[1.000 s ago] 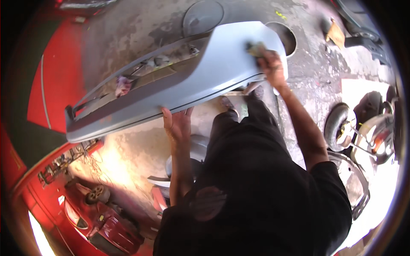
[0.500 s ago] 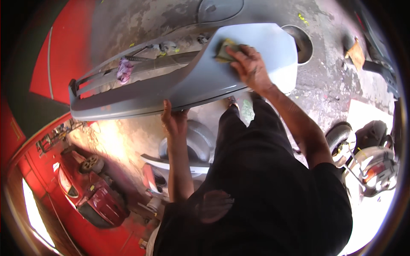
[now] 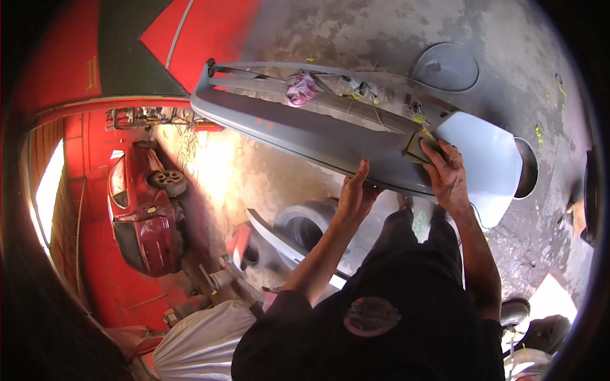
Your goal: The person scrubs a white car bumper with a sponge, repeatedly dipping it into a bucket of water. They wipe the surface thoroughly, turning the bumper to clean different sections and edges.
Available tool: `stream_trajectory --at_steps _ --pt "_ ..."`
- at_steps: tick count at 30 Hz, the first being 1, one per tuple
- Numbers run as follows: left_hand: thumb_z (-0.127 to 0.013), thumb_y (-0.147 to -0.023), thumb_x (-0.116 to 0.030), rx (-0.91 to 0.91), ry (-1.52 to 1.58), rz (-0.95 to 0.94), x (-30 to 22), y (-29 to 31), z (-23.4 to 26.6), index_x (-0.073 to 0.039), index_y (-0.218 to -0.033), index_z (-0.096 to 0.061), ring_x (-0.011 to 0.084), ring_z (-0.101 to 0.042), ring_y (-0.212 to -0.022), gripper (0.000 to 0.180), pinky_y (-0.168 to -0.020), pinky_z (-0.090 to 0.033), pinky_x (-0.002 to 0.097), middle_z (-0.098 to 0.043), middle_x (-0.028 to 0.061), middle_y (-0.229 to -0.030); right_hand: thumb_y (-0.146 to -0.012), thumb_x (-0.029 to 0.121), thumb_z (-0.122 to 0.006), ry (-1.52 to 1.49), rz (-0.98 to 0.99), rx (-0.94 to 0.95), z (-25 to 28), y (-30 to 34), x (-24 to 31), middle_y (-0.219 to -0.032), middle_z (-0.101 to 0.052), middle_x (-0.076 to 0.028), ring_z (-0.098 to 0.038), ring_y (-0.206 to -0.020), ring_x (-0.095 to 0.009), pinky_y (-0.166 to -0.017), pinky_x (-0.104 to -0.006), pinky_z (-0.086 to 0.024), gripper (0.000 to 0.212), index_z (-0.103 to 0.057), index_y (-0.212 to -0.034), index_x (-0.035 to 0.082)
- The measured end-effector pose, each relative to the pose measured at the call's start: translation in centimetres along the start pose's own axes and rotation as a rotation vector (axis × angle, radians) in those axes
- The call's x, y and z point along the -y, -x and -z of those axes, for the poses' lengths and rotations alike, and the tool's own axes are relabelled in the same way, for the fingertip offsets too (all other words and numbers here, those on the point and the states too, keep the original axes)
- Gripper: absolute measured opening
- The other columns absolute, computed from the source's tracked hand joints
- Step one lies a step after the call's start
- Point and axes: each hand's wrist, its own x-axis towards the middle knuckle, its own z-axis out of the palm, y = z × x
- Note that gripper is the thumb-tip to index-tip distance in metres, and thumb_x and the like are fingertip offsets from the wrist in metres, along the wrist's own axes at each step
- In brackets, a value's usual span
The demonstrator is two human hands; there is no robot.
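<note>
A long grey car bumper (image 3: 305, 138) lies across in front of me, its broad pale end to the right. My right hand (image 3: 450, 176) presses an olive-green sanding pad (image 3: 416, 147) onto the bumper's face, just left of that broad end. The fingers lie over the pad and hide part of it. Along the near edge, my left hand (image 3: 357, 198) grips the bumper, thumb up against its face and the other fingers mostly hidden beneath. A crumpled pink cloth (image 3: 301, 89) rests beyond the bumper's face, within its frame.
A red car (image 3: 149, 219) stands to the left by a red wall. Under the bumper are a tire (image 3: 304, 223) and a pale curved panel (image 3: 279, 238). A round grey basin (image 3: 446, 66) lies beyond it. A light cover (image 3: 203, 340) drapes something at lower left.
My view has swung left. The right hand has slid the sanding pad off the broad end toward the middle, closer to my left hand. The left hand still grips the near edge.
</note>
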Motion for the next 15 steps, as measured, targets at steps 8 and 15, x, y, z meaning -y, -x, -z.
stream_trajectory --at_steps 8,15 --pt "-0.063 -0.106 -0.026 -0.024 -0.044 0.018 0.6 0.1 1.4 -0.005 -0.143 -0.049 0.0348 -0.061 -0.127 0.044 -0.104 -0.055 0.0591 -0.060 0.0158 -0.138 -0.097 -0.001 -0.063 -0.013 -0.269 -0.137 4.1 6.3 -14.6 -0.147 -0.056 -0.015 -0.059 -0.131 -0.028 -0.109 -0.0400 -0.051 0.051 -0.060 -0.146 0.012" --pt "-0.066 -0.104 -0.020 -0.013 -0.029 0.012 0.4 0.6 1.5 -0.008 -0.140 -0.055 0.0313 -0.066 -0.120 0.039 -0.097 -0.061 0.0545 -0.064 0.0135 -0.132 -0.092 0.006 -0.074 0.061 0.125 0.023 -0.8 -1.0 0.8 -0.135 -0.063 -0.011 -0.060 -0.124 -0.032 -0.109 -0.0442 -0.050 0.052 -0.064 -0.142 0.015"
